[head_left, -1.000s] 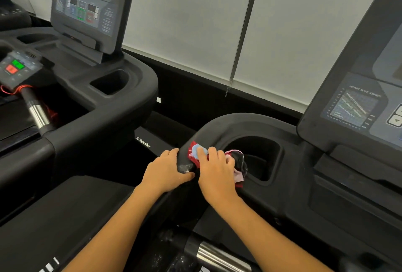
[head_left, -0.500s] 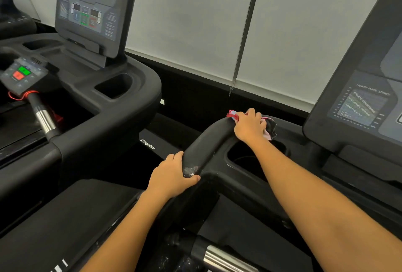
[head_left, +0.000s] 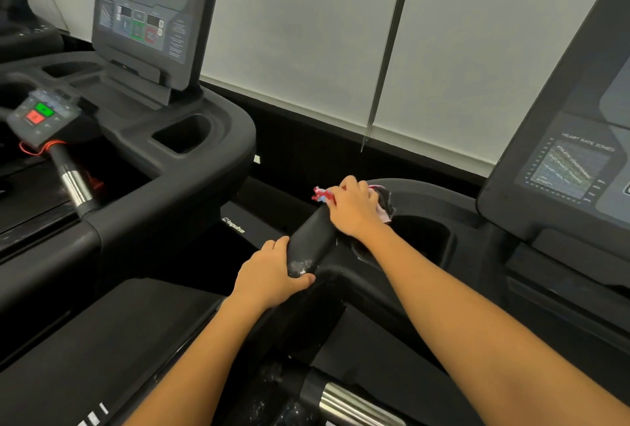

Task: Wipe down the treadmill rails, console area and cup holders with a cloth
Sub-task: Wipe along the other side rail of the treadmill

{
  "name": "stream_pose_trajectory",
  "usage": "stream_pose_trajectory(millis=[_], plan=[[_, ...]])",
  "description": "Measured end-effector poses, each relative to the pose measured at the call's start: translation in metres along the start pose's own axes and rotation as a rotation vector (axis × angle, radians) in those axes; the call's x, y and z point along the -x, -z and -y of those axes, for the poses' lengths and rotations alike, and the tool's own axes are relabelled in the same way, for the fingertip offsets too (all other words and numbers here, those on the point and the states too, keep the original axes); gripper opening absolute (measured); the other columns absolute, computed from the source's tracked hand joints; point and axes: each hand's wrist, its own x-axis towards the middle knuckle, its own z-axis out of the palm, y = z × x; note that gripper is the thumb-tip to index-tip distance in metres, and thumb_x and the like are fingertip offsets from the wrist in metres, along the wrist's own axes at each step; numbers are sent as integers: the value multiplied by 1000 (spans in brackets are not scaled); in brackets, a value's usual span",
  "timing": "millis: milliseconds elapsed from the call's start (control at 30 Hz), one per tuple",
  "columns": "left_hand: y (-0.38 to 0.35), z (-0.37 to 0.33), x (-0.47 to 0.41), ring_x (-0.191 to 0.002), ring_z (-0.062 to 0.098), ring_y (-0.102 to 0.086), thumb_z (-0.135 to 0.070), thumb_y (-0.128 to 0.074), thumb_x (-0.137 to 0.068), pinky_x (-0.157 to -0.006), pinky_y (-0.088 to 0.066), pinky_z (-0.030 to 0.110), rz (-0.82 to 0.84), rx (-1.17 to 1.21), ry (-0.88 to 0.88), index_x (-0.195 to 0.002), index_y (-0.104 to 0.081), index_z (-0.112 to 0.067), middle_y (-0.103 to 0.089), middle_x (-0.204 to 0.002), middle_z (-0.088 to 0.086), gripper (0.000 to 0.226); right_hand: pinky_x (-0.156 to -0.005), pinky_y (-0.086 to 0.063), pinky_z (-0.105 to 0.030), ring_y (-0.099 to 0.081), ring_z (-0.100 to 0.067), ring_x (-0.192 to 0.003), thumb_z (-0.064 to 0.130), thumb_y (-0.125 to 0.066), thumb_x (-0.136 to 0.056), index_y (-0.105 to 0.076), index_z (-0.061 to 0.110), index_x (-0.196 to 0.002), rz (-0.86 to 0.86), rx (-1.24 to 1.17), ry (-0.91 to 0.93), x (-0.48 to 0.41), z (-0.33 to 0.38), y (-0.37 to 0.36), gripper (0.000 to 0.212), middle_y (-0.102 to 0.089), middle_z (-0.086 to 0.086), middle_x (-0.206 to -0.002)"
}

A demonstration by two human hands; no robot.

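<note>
Right hand (head_left: pixel 354 209) closed on the red-and-pink cloth (head_left: pixel 320 194), pressing it flat onto the top of the black rail (head_left: pixel 312 236) where it curves into the console housing, just beside the cup holder (head_left: pixel 419 238); left hand (head_left: pixel 272 275) wrapped around the lower rail, steadying, with whitish smears showing by its thumb. Best done, judging from this, with firm even pressure along the curve, cloth kept bunched under the palm, loose ends clear of the holder. Worth returning to those smears before dropping into the cup holder.
</note>
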Motion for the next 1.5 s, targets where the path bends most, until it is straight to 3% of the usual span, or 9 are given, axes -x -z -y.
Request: stream_pose_trajectory(millis=[133,433,567,667,867,1000,1133,1300,1500], plan=[[-1,1,-1,-121,18,-45,-57,-59,-79,-97,-42,30,6,-20,4,-145,-19,-19,-37,-140,0,86,-98,-28,-39,-37,-25,-113,34,-41,-98,-52,20,-125,10,7,-47,-3,-9,1,32,-40,-5,-125],[-3,1,-6,-106,17,-51,-56,-63,-75,-89,-47,30,-16,-36,11,-136,-34,-19,-48,-125,0,77,-101,-22,-37,-33,-19,-114,34,-40,-98,-54,25,-125,136,-91,277,54,34,1,31,-40,1,-124],[-4,1,-5,-113,18,-50,-56,-62,-76,-93,-45,32,-14,-34,3,-138,-30,-18,-45,-131,1,79,-100,-31,-29,-38,-13,-116,31,-45,-97,-52,22,-129,221,-463,162,63,22,16,33,-42,2,-127],[-3,2,-3,-119,20,-46,-56,-60,-78,-96,-43,32,-14,-34,-7,-144,-22,-18,-39,-138,1,85,-100,-32,-19,-37,-4,-116,26,-46,-98,-45,21,-137,22,-636,66,66,7,30,40,-37,0,-134],[-4,2,-2,-122,21,-45,-56,-59,-79,-98,-43,34,-19,-49,-14,-145,-20,-16,-37,-141,3,86,-92,-32,-3,-36,-3,-108,16,-55,-93,-52,23,-132,-259,-546,96,70,-18,39,40,-32,1,-122],[-4,2,-1,-122,22,-45,-56,-58,-80,-98,-43,34,-15,-49,-17,-144,-20,-16,-37,-141,4,85,-97,-34,-16,-41,-7,-110,17,-51,-94,-58,19,-124,21,-295,201,75,-26,23,30,-46,2,-123],[-3,0,-1,-120,20,-47,-55,-58,-80,-95,-44,30,-29,-60,-19,-144,-21,-15,-39,-140,4,84,-91,-31,-8,-40,-2,-111,11,-51,-93,-59,18,-119,125,-232,262,87,-30,10,28,-48,3,-127],[-4,1,0,-120,21,-47,-55,-58,-80,-96,-44,32,-24,-47,-15,-144,-20,-16,-39,-140,3,84,-98,-37,-19,-45,-9,-112,-2,-51,-87,-64,17,-109,70,-209,231,68,-39,15,32,-55,3,-119],[-5,2,1,-120,21,-46,-55,-57,-81,-96,-44,32,-23,-51,-13,-144,-20,-15,-39,-140,4,83,-90,-37,-24,-44,-18,-110,-11,-47,-82,-63,12,-102,-22,-204,70,52,-40,10,35,-55,-3,-111]])
